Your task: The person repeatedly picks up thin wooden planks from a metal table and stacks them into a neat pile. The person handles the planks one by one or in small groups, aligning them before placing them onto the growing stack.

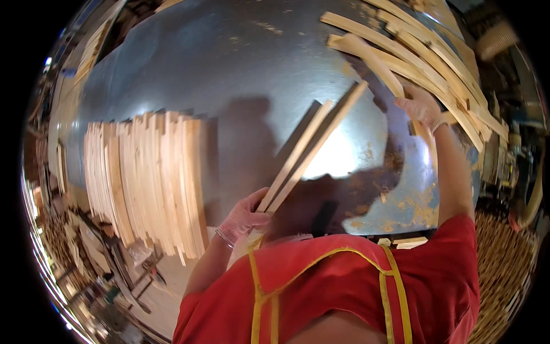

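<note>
My left hand (246, 217), in a pale glove, is closed round the lower ends of two thin wooden strips (309, 150). The strips slant up and right over the table, with a narrow gap between them. At the right, my gloved right hand (421, 107) grips another wooden strip (372, 60) near its middle; its outline is slightly smeared by motion. That strip runs from the far pile down past my wrist. Just beyond this hand lies a loose pile of long wooden strips (435, 57), several of them crossing.
A dark, shiny metal table (229, 63) spreads before me, with sawdust patches (366, 212) near its right front. On its left, a tight row of wooden strips (157, 183) lies side by side. Stacked wood (504, 269) stands beyond the right edge.
</note>
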`<action>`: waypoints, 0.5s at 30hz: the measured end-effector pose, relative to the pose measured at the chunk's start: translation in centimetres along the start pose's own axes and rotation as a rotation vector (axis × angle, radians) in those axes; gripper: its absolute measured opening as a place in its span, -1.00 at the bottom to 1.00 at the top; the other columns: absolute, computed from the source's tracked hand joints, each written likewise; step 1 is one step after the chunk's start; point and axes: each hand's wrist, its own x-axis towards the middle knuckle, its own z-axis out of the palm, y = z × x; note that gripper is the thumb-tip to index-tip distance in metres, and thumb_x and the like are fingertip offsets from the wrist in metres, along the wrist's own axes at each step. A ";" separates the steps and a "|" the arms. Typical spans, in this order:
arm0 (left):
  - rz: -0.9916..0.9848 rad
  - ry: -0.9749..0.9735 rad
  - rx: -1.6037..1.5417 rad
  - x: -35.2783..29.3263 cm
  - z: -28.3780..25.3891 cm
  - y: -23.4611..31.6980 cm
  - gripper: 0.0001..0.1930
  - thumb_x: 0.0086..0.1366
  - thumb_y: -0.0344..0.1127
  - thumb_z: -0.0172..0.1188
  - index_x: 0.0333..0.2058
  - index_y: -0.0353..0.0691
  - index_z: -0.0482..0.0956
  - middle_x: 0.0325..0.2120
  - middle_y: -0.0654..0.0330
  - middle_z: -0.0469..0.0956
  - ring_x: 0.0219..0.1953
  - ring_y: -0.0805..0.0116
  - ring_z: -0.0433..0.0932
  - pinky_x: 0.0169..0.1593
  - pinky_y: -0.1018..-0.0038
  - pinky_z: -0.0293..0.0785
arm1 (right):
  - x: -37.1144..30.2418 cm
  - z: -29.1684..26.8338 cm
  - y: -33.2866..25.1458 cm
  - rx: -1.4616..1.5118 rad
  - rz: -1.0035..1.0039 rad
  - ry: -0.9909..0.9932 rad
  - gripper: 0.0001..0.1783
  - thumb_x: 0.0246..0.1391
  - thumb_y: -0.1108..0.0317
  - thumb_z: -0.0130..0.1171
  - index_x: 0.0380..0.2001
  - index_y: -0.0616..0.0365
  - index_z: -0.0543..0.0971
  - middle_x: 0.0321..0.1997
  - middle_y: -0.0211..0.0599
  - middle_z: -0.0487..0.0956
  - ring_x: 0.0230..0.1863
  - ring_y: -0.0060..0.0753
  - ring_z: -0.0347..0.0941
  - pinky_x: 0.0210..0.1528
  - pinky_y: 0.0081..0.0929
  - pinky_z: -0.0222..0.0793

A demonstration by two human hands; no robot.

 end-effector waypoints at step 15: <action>0.426 0.866 0.941 -7.4 -8.3 -12.0 -0.38 0.31 -0.16 0.28 0.28 -0.34 0.46 0.15 -0.10 0.58 0.16 -0.12 0.57 0.25 0.05 0.49 | -14.0 33.6 -30.3 1.479 0.150 -0.341 -0.33 0.15 0.51 0.41 0.32 0.24 0.42 0.07 -0.18 0.66 0.06 -0.19 0.62 0.13 -0.17 0.61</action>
